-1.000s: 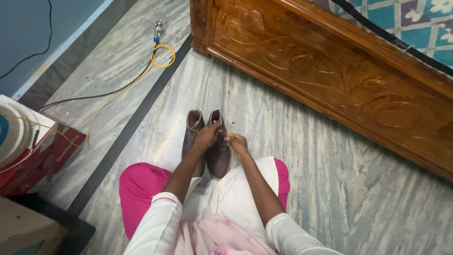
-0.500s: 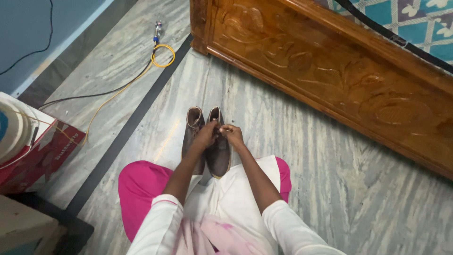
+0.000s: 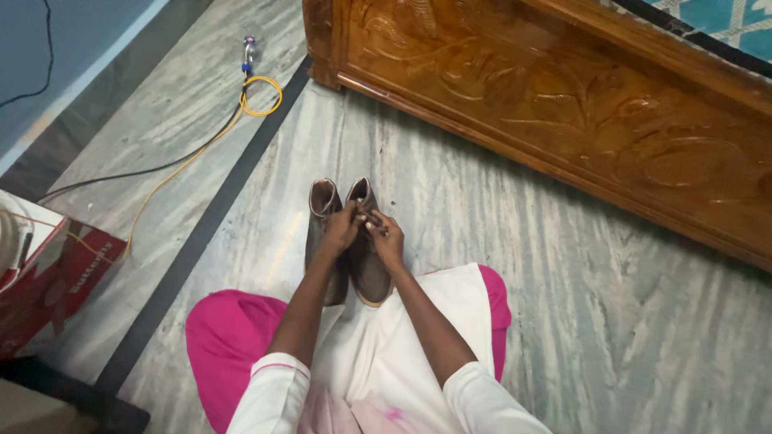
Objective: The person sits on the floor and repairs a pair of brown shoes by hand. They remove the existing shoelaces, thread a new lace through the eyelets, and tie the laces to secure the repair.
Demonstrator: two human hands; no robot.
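As I sit on the grey marbled floor [image 3: 563,281] with my knees apart, a pair of brown ankle boots [image 3: 346,241] stands just in front of my lap, well short of the carved wooden bed frame [image 3: 563,104]. Their long axes run side by side, openings toward the bed frame and toes toward me, tucked against my white tunic [image 3: 386,354]. The boots look dull brown, with paler rims at the mouths and a thin tan sole edge. My left hand [image 3: 342,229] and right hand [image 3: 384,237] meet over the right boot's upper, fingers bunched together, pinching what may be a lace or tab; it is too small to tell. Far from the bed frame, at my left, a red cardboard box [image 3: 56,281] sits with something white in it.
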